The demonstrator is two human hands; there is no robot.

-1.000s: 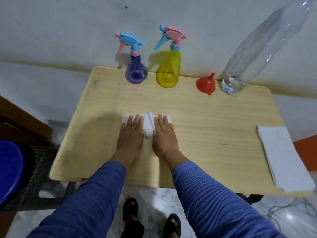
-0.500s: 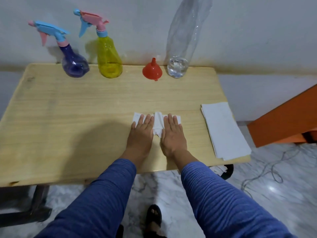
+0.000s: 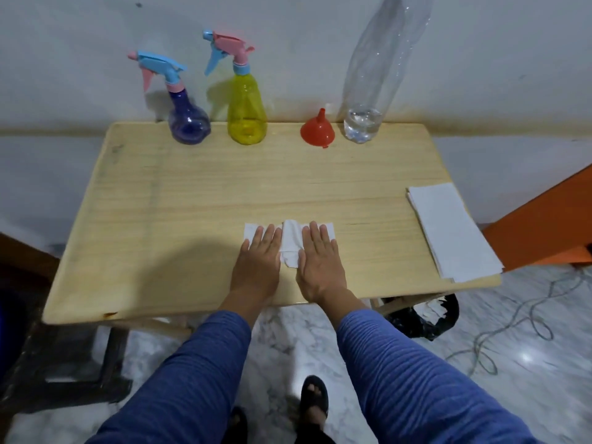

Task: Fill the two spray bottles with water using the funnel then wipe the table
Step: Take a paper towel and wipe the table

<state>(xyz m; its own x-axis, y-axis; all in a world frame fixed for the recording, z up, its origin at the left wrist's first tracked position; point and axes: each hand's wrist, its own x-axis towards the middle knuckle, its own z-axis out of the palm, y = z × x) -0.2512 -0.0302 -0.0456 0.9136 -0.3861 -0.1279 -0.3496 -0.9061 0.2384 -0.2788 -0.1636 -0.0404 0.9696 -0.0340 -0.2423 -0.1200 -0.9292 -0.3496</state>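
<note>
A light wooden table (image 3: 192, 200) carries, along its far edge, a purple spray bottle (image 3: 189, 123), a yellow spray bottle (image 3: 246, 113), a red funnel (image 3: 317, 131) lying mouth down, and a tall clear plastic bottle (image 3: 371, 88) with a little water at its base. Both spray bottles have their trigger heads on. A white tissue (image 3: 291, 240) lies crumpled near the front middle. My left hand (image 3: 258, 261) and my right hand (image 3: 318, 264) press flat on it, side by side, fingers extended.
A stack of white tissues (image 3: 448, 232) lies at the table's right edge. An orange piece of furniture (image 3: 544, 219) stands to the right. A black-lined bin (image 3: 423, 318) sits under the front right corner, and a cable (image 3: 512, 318) lies on the marble floor.
Both hands slid the tissue to the right across the table, then a little back toward the middle. The bottles and funnel stayed in place; my view swung along.
</note>
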